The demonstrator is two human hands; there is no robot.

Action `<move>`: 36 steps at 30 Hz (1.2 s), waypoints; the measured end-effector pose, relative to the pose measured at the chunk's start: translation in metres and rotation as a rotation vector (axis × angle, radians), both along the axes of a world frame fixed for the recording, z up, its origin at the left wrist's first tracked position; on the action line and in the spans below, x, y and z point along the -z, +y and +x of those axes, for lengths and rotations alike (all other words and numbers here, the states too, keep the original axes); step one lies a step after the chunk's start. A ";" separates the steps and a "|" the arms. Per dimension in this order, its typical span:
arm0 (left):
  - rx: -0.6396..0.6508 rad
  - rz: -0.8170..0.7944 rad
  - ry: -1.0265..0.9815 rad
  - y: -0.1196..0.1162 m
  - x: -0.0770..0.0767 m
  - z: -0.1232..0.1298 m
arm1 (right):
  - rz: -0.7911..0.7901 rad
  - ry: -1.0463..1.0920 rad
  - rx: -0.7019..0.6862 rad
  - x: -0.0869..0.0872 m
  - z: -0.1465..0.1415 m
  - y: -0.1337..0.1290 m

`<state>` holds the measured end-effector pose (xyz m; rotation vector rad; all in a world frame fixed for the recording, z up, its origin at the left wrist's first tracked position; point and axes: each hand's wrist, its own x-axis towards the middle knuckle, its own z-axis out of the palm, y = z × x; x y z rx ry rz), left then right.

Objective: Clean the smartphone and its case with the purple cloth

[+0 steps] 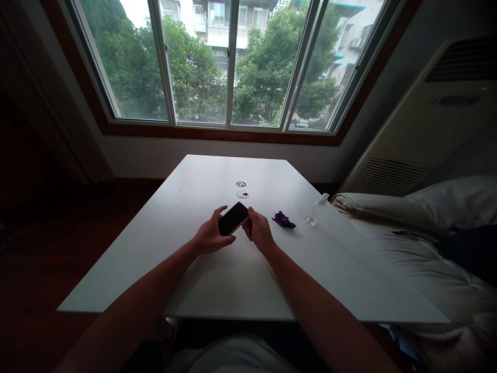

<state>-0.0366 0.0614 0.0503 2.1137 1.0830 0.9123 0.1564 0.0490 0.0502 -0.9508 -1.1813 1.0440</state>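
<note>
A smartphone [233,218] with a dark screen and a light edge is held tilted above the white table. My left hand [212,230] wraps its lower left end, thumb along the near side and fingers round the far side. At the phone's right end, my right hand [258,228] is closed, with thumb and forefinger at the corner; its other fingers are curled in. Just right of that hand lies a crumpled purple cloth [284,219]. Beyond the phone, two flat round pieces with dark markings, a nearer disc [243,195] and a farther disc [240,184], rest on the tabletop.
A small clear bottle [316,211] with a whitish top is near the right edge of the white table [155,269]. Bedding [380,233] borders the table on the right. A window [229,67] and a wall are behind it, with a vented white unit [419,124] at right.
</note>
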 end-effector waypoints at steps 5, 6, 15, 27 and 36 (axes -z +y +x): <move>0.034 -0.022 -0.015 0.001 -0.001 -0.002 | 0.021 -0.001 -0.021 0.000 0.000 -0.001; 0.043 -0.028 -0.021 0.001 -0.001 -0.003 | 0.021 -0.003 -0.026 0.000 0.000 -0.001; 0.064 0.048 0.030 0.002 0.001 -0.007 | 0.009 0.026 -0.060 0.001 -0.002 0.000; 0.187 0.050 0.004 0.001 0.000 -0.005 | 0.009 -0.038 -0.110 -0.008 0.007 -0.004; 0.238 -0.064 -0.037 0.004 0.002 -0.004 | -0.001 -0.044 -0.113 -0.005 0.009 -0.002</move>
